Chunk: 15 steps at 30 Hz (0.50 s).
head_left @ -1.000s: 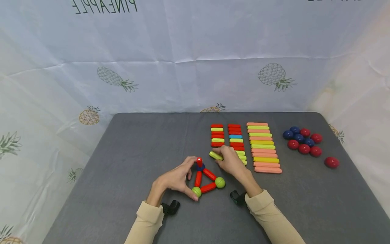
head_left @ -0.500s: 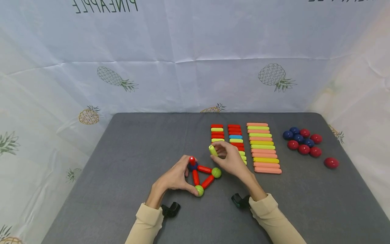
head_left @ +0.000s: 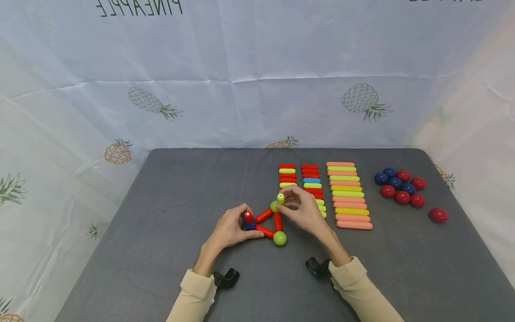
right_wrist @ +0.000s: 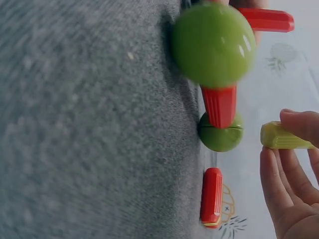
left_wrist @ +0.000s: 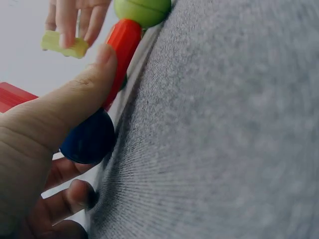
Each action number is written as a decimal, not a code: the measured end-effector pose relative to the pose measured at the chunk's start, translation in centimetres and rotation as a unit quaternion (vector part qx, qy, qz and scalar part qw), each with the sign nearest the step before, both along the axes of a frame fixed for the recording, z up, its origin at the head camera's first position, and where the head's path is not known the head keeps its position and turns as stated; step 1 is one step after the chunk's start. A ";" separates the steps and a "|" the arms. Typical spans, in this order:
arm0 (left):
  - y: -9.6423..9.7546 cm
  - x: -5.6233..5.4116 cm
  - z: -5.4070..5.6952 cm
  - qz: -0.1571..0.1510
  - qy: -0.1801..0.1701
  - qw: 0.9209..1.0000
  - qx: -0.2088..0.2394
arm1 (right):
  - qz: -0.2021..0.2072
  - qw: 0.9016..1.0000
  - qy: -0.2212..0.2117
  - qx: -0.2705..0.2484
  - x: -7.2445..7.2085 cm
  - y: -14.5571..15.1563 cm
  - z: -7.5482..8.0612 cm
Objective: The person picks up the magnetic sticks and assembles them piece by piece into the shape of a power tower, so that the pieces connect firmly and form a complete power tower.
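Head view shows the right hand (head_left: 301, 209) pinching the yellow-green stick (head_left: 280, 200) upright, seemingly just above the green ball (head_left: 274, 206) nearest it, while the left hand (head_left: 229, 229), farther off, curls round the frame (head_left: 278, 221).

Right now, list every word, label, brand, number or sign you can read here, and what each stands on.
"PINEAPPLE": mirror-reversed, on the pale cloth behind the table, upper left of the head view.
Second lettering, same cloth, upper right: cut off by the picture's edge, unreadable.
Sticks and balls: no text that I can make out.
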<state>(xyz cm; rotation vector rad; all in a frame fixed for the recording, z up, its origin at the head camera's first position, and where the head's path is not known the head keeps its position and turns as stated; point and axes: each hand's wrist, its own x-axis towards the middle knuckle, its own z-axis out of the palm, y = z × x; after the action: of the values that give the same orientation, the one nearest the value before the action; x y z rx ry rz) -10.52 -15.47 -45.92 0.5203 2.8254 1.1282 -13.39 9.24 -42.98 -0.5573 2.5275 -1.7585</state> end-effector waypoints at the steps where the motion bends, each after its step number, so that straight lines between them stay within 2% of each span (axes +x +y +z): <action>1: 0.0 0.0 0.0 0.000 0.003 1.000 -0.001 | 0.001 1.000 0.001 -0.001 -0.1 -0.1 -0.1; 7: 0.1 -0.1 -0.1 -0.005 0.018 1.000 -0.008 | 0.006 1.000 0.008 -0.015 -0.6 -0.5 -0.4; 15: 0.0 -0.1 -0.1 -0.012 0.016 1.000 -0.017 | 0.011 1.000 0.009 -0.005 -1.3 -1.2 -0.9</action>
<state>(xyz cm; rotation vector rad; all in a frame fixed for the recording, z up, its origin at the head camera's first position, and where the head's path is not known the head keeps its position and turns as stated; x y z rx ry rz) -10.59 -15.44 -46.03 0.5721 2.8514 1.0762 -14.64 8.04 -43.89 -0.6017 2.5141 -1.7685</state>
